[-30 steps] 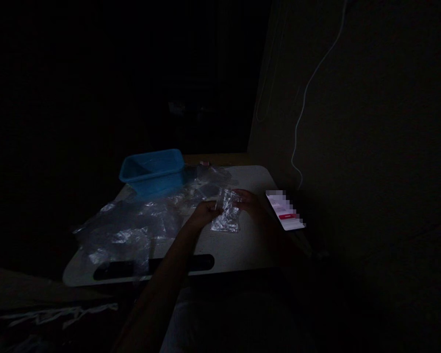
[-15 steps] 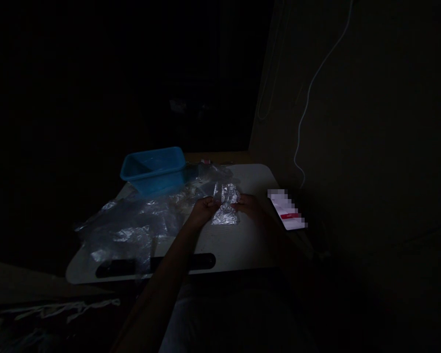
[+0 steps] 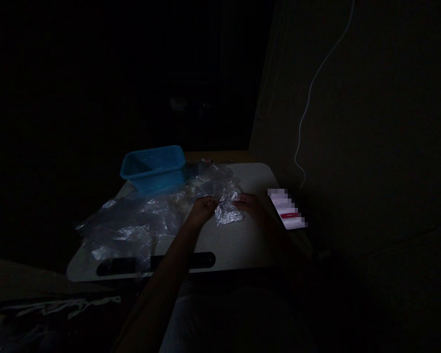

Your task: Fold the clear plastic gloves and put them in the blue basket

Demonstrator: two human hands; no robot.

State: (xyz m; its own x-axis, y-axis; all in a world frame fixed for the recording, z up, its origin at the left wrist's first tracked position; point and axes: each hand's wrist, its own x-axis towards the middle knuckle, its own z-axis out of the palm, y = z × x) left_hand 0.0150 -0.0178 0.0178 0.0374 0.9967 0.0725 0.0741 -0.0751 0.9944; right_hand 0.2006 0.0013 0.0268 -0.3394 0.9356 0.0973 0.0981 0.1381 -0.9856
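The room is very dark. A small clear plastic bag (image 3: 228,210) is held between both hands above the white lap table (image 3: 238,245). My left hand (image 3: 203,208) pinches its left edge with closed fingers. My right hand (image 3: 249,205) grips its right edge, fingers curled. A heap of crumpled clear plastic bags (image 3: 132,228) lies on the table to the left of my hands.
A blue plastic tub (image 3: 152,166) stands at the table's far left. A lit phone (image 3: 287,211) rests at the table's right edge, near the wall. A white cable (image 3: 308,95) hangs down the wall. A dark slot handle (image 3: 158,262) runs along the table's near edge.
The small bag has been turned and lowered from upright to lying lower and more to the right between my hands. Both hands stayed almost in place.
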